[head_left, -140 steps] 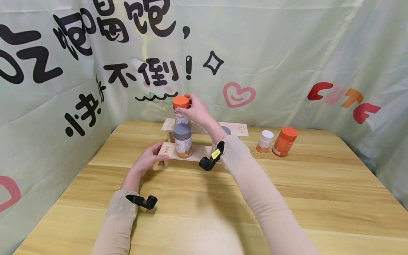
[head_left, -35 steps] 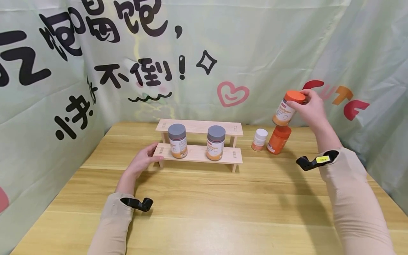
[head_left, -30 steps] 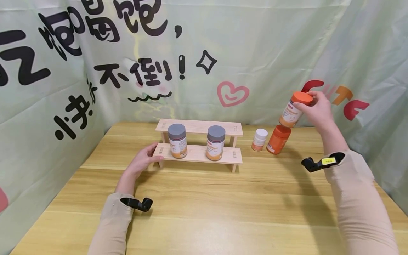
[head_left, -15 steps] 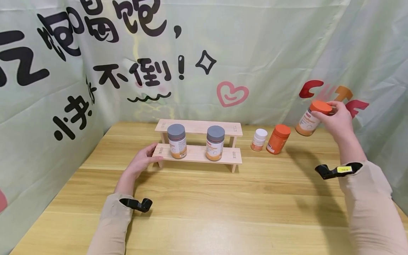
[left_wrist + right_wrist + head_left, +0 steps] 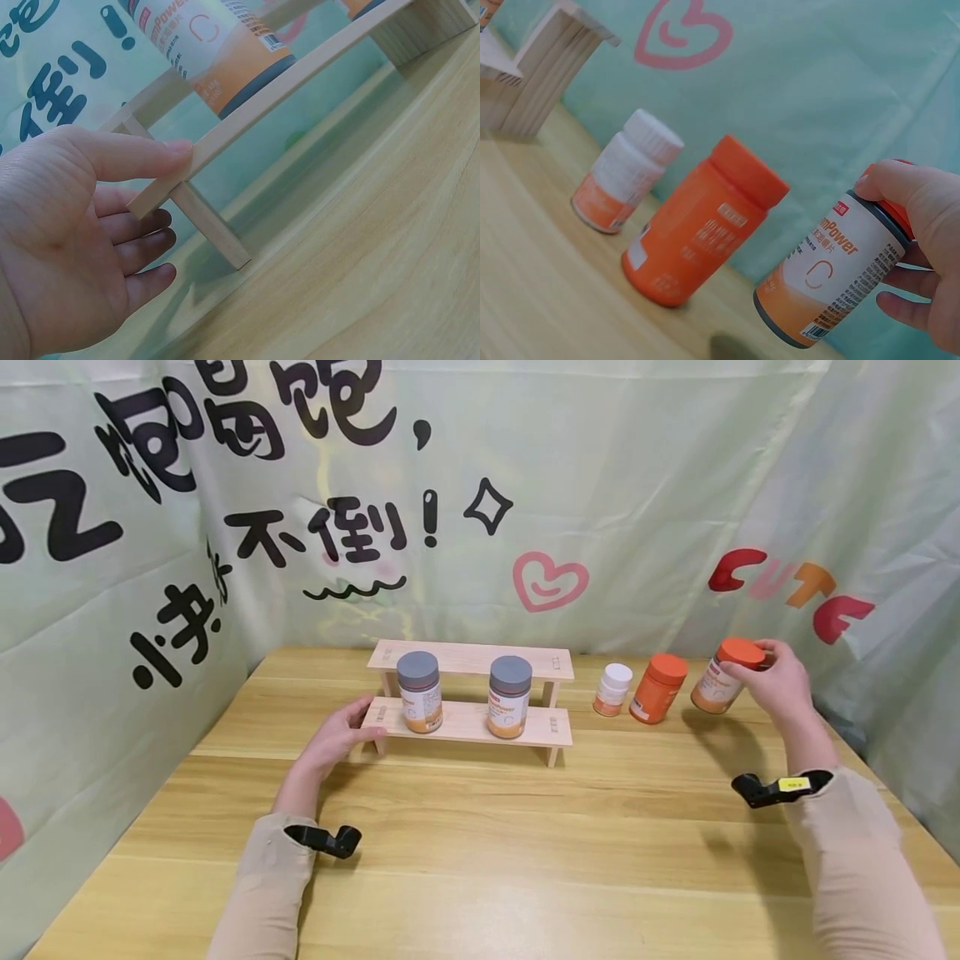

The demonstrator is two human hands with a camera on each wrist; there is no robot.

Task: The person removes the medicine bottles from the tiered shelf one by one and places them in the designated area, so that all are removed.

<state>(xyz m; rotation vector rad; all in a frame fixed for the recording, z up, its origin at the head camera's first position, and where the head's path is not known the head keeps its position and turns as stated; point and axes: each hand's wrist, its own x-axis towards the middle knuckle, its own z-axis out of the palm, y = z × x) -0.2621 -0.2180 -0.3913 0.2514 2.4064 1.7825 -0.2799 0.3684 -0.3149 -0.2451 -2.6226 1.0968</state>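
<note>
My right hand (image 5: 783, 681) grips a pill bottle with an orange lid and a white-and-orange label (image 5: 718, 681) by its lid. It is low over the right back of the table; whether its base touches the wood I cannot tell. My left hand (image 5: 335, 739) pinches the left end of a two-step wooden shelf (image 5: 465, 718). In the left wrist view its thumb lies on the lower board, with the other fingers below or behind. Two grey-lidded bottles stand on that lower board, a left one (image 5: 419, 693) and a right one (image 5: 509, 697).
Left of the held bottle stand an all-orange bottle (image 5: 658, 689) and a smaller white-capped bottle (image 5: 612, 690). The shelf's upper board (image 5: 472, 657) is bare. A printed cloth (image 5: 630, 493) hangs behind the wooden table (image 5: 480, 860).
My right hand has taken the orange-lidded bottle off the upper board, carried it right past the all-orange bottle and lowered it towards the table. My left hand has stayed on the shelf.
</note>
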